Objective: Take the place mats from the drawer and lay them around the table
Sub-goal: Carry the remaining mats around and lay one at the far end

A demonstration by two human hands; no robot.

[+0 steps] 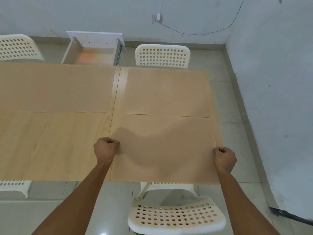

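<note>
Beige mat (166, 146) gripped at both edges.

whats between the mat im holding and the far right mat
Nothing: in the head view the near right mat that both hands grip meets the far right mat edge to edge, without bare table showing.

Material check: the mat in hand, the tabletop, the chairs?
Near mat: thin, flexible sheet, matte tan, likely plastic or vinyl; it ripples between the left hand and right hand. The far mat shows a fine woven-looking texture. Table: pale wood-grain surface, probably laminate, slight sheen. Chair: white moulded plastic, punched holes.
</note>
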